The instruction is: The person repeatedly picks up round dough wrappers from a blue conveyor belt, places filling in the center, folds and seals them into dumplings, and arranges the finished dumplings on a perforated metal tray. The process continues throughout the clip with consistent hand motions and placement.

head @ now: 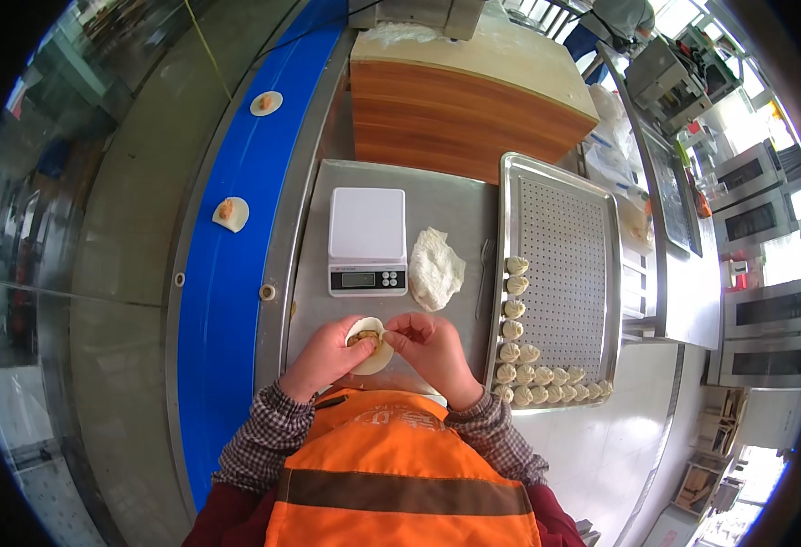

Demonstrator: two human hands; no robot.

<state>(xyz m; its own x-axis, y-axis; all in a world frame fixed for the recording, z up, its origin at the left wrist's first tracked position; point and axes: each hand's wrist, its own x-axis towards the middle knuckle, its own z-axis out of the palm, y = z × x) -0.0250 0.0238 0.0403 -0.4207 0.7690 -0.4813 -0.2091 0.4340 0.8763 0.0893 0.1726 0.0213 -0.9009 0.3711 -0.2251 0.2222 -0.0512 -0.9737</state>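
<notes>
A round dough wrapper [371,362] with brownish filling rests in my left hand [328,355], whose thumb presses on the filling. The fingertips of my right hand [434,345] pinch the wrapper's right edge. Just beyond my hands, a white digital kitchen scale [367,225] stands on the steel table [325,314], its platform bare. A crumpled white cloth [436,270] lies right of the scale, and a metal fork [484,277] lies beside the tray. The perforated metal tray [564,253] holds several pleated buns [525,374] along its left and near edges.
On my left runs a blue conveyor belt [226,308] carrying two wrappers with filling, one [231,214] nearer and one [266,104] farther. A wood-panelled block [462,116] borders the table's far side. A person [612,27] stands at the far right, beyond a steel counter [691,294].
</notes>
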